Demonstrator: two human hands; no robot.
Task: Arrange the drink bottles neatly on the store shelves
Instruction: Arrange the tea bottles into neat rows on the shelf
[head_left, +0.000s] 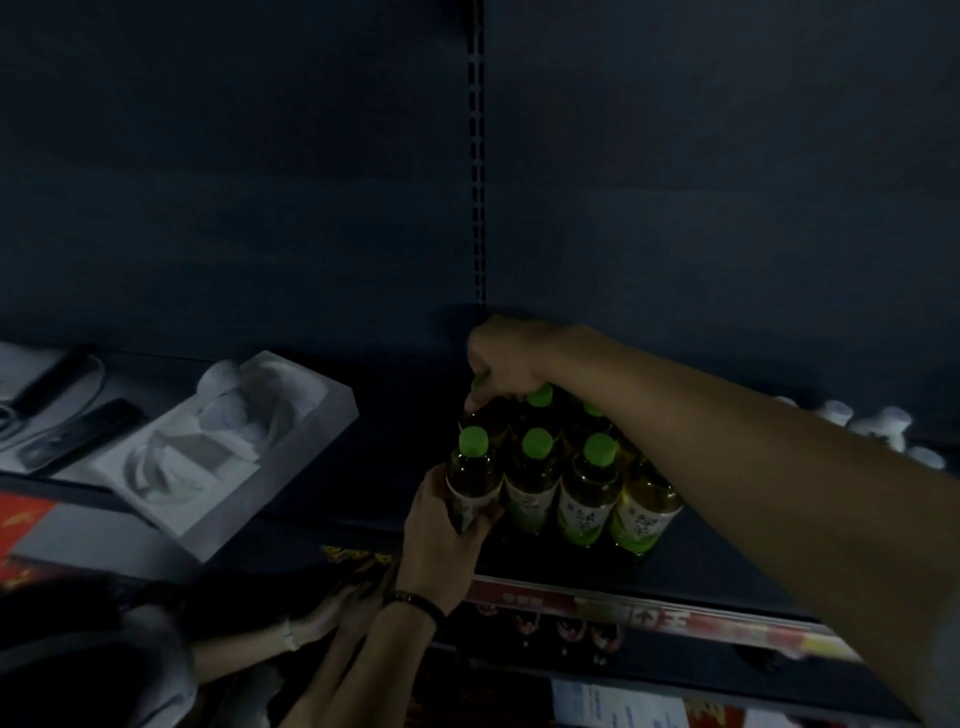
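Right hand (506, 358) pinching round green cap (479, 383), left hand (441, 535) curled round glossy front bottle (475, 467), dark flat shelf (389, 441)

This is a dimly lit shop. A slotted upright (477, 156) of dark metal shelving rises just behind the right hand (506, 358), and identical green-capped bottles (589, 493) stand in rows under that hand on the shelf (405, 395). Just right of the left hand (441, 540), a red-and-white price strip (675, 618) runs along the shelf's front edge, with lower bottles (566, 631) on the tier beneath it.
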